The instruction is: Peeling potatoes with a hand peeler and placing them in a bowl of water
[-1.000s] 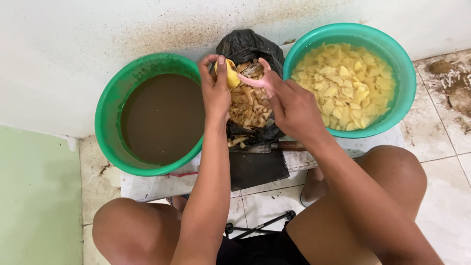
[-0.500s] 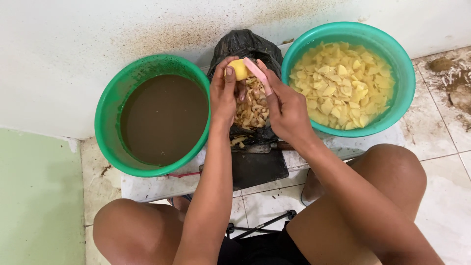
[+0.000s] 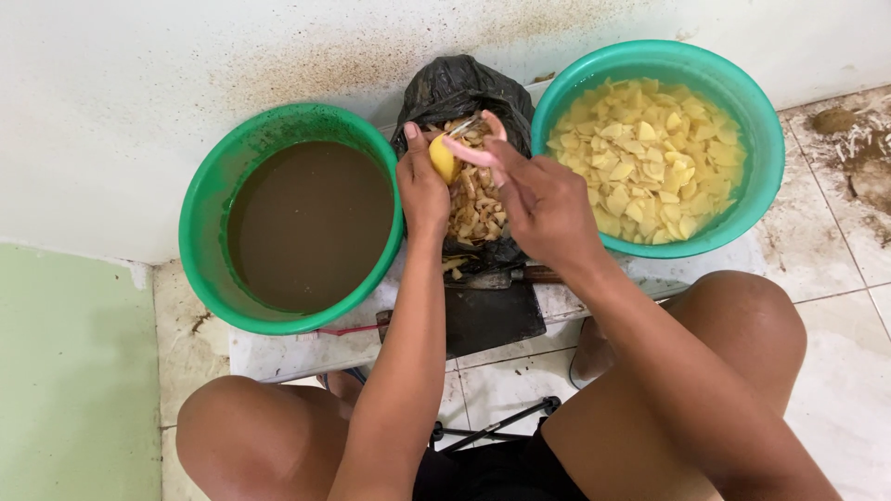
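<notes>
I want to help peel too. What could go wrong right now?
The peeler in the right hand works close to the left hand fingers gripping the small yellow potato, so it might nick them. Peelings could miss the black bag and fall on the floor.

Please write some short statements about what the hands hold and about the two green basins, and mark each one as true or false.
1. The left hand holds a yellow peeled potato. True.
2. The right hand holds a pink-handled peeler against the potato. True.
3. The left green basin is full of cut yellow pieces. False: it holds murky brown water; the cut pieces are in the right green basin.
4. The hands work above a black plastic bag with peels in it. True.
5. The black bag stands to the right of both basins. False: it stands between them.
6. The right hand is dipped in the brown water. False: it is over the bag, apart from the water.
</notes>
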